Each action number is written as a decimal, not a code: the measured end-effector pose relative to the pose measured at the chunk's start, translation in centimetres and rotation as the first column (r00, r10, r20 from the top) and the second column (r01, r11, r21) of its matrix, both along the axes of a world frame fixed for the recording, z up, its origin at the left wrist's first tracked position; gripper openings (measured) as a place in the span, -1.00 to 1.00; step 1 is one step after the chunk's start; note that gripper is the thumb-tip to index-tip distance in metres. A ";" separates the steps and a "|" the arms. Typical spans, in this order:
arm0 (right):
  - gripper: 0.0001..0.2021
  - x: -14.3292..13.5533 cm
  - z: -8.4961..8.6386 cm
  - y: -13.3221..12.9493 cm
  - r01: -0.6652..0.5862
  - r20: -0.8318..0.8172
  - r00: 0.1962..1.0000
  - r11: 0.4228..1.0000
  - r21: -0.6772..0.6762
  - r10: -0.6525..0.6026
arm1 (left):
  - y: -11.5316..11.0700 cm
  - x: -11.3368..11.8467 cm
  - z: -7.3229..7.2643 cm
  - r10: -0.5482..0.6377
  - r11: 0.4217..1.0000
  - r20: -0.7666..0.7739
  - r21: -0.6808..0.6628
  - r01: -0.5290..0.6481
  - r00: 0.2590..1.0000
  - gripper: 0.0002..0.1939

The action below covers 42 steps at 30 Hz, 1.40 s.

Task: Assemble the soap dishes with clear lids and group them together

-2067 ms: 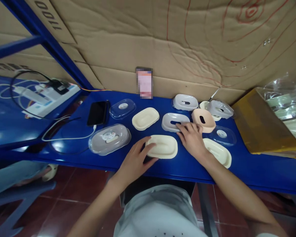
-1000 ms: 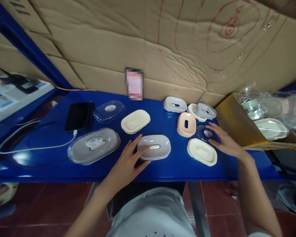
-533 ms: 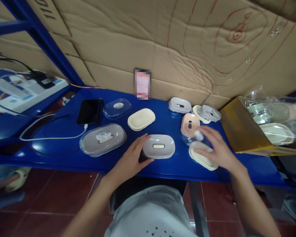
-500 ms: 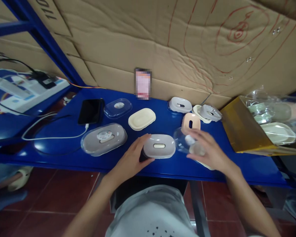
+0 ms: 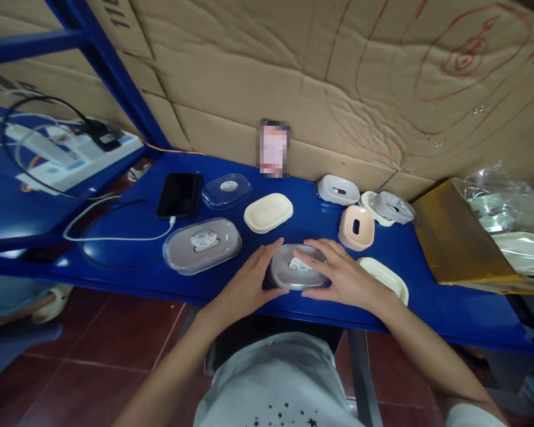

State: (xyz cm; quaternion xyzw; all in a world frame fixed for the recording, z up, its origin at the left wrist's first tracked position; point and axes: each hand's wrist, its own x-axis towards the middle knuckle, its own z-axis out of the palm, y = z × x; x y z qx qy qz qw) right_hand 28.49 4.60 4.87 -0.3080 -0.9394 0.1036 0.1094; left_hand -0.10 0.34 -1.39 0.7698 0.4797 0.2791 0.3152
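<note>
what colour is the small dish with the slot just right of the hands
Pale pink dish, clearest in the head view.
</note>
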 end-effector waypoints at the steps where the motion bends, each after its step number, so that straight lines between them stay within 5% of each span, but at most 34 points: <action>1: -0.22 -0.1 -0.1 0.0 -0.005 -0.012 1.000 1.000 -0.011 0.005 | 0.0 0.0 0.0 0.000 1.000 -0.003 -0.005 0.000 1.000 0.13; 9: -0.18 0.0 -0.5 0.4 0.004 -0.066 0.998 0.996 -0.089 -0.009 | 0.0 0.0 0.0 -0.007 1.000 -0.004 0.005 0.007 1.000 0.08; 21: 0.05 1.1 -2.6 -1.1 0.028 -0.040 0.999 1.000 0.011 -0.028 | -0.1 0.3 1.1 -0.084 0.994 -0.045 0.068 0.087 0.995 -0.12; 25: -0.07 3.7 -2.8 -3.7 0.229 -0.015 0.973 0.968 0.098 -0.229 | -0.5 0.5 1.2 -0.006 0.993 -0.074 0.119 0.015 0.997 -0.13; 33: -0.31 12.3 -5.2 -9.0 0.571 -0.072 0.815 0.775 0.270 -0.575 | -1.0 0.1 1.4 0.120 0.954 -0.180 0.291 -0.064 0.976 -0.15; 36: -0.35 12.3 -5.0 -9.6 0.552 -0.052 0.830 0.803 0.227 -0.556 | -0.9 0.0 1.6 0.230 0.913 -0.196 0.384 -0.141 0.953 -0.23; 42: -0.33 6.9 -3.6 -7.8 0.306 -0.023 0.952 0.949 0.079 -0.305 | -2.7 1.6 2.1 0.450 0.773 -0.172 0.566 -0.286 0.876 -0.19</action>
